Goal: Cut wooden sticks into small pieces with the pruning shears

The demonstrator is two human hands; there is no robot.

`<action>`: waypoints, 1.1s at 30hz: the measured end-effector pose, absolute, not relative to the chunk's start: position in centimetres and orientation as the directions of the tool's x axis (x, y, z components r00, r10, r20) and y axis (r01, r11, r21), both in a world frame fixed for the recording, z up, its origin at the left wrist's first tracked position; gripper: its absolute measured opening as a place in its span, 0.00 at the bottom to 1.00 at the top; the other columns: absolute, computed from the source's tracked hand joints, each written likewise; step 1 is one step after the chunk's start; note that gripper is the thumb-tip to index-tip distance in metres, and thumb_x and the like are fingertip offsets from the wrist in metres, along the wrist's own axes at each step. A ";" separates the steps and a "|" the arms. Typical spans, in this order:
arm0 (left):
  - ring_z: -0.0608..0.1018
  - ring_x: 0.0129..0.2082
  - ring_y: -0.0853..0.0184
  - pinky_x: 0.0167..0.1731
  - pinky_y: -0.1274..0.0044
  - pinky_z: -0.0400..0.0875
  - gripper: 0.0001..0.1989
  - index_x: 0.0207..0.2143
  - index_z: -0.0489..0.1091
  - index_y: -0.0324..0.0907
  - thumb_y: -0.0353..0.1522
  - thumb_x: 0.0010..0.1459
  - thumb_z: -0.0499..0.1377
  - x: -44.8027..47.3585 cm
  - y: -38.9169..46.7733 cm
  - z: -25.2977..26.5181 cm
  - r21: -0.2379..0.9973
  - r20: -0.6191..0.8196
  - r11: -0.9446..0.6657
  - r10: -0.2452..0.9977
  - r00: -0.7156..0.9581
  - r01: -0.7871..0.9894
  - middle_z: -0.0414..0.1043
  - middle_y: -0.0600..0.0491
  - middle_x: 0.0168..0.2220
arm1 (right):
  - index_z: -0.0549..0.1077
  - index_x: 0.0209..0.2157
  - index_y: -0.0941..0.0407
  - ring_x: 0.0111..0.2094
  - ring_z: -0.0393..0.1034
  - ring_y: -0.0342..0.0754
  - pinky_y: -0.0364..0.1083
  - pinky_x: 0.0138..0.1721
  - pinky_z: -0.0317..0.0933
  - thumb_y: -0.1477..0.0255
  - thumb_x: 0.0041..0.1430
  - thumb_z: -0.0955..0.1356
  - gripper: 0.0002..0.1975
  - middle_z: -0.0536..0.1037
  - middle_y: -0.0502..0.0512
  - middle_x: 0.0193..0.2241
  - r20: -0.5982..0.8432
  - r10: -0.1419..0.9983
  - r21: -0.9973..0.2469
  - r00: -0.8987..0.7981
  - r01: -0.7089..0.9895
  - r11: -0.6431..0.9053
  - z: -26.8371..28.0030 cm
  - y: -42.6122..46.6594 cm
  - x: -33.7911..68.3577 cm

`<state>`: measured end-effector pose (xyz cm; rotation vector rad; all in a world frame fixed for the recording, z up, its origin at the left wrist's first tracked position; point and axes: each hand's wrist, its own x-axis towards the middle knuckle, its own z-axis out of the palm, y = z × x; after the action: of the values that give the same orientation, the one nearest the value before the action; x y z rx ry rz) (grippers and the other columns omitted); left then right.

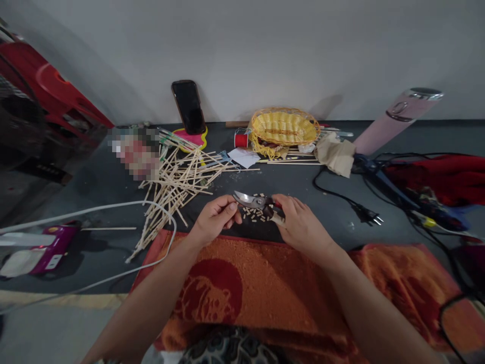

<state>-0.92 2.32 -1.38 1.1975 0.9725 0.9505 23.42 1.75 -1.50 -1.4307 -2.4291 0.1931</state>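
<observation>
My right hand [299, 220] is wrapped around the handles of a pair of pruning shears [254, 201]. Their metal blades point left, and the tip reaches the thumb of my left hand [217, 215]. The fingers of my left hand are pinched together; whatever they hold is too small or hidden to make out. Beneath the shears, several short cut pieces of stick [254, 215] lie scattered on the dark table [291, 184]. A loose heap of long thin wooden sticks [178, 177] spreads out just beyond my left hand.
An orange towel [273, 283] covers the front edge. At the back stand a phone [188, 107], red thread spool [241, 140], yellow basket [286, 127] and pink flask [397, 121]. A plug cord [341, 194] lies right; a purple power strip [56, 247] and white cable [109, 206] lie left.
</observation>
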 end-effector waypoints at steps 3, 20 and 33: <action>0.62 0.17 0.77 0.18 0.83 0.56 0.14 0.39 0.68 0.38 0.39 0.57 0.60 -0.6 2.3 -1.5 0.995 -0.081 0.095 0.958 0.275 -0.037 0.73 0.53 0.25 | 0.47 0.64 0.61 0.48 0.65 0.58 0.54 0.45 0.61 0.76 0.58 0.61 0.33 0.70 0.67 0.51 0.172 0.864 -0.248 -0.474 0.828 0.504 -1.8 1.8 23.5; 0.64 0.19 0.76 0.19 0.83 0.56 0.11 0.35 0.71 0.38 0.38 0.59 0.58 -0.9 2.0 -1.7 0.996 -0.001 -0.013 0.988 0.153 0.092 0.77 0.51 0.27 | 0.55 0.62 0.56 0.45 0.66 0.55 0.51 0.47 0.60 0.76 0.59 0.61 0.28 0.71 0.62 0.48 0.126 0.898 -0.137 -0.422 0.889 0.437 -1.1 1.4 22.5; 0.51 0.10 0.81 0.12 0.83 0.40 0.15 0.28 0.67 0.37 0.41 0.54 0.62 -1.8 2.1 -0.1 0.898 -0.288 0.401 0.847 0.446 -0.182 0.71 0.54 0.17 | 0.56 0.62 0.54 0.45 0.67 0.53 0.51 0.47 0.60 0.76 0.62 0.60 0.27 0.71 0.61 0.48 0.146 0.852 -0.190 -0.502 0.831 0.522 -1.7 1.9 23.4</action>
<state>-1.77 2.08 -0.14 0.9267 0.8655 0.7649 23.42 1.86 -1.67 -1.4287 -2.5420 0.1397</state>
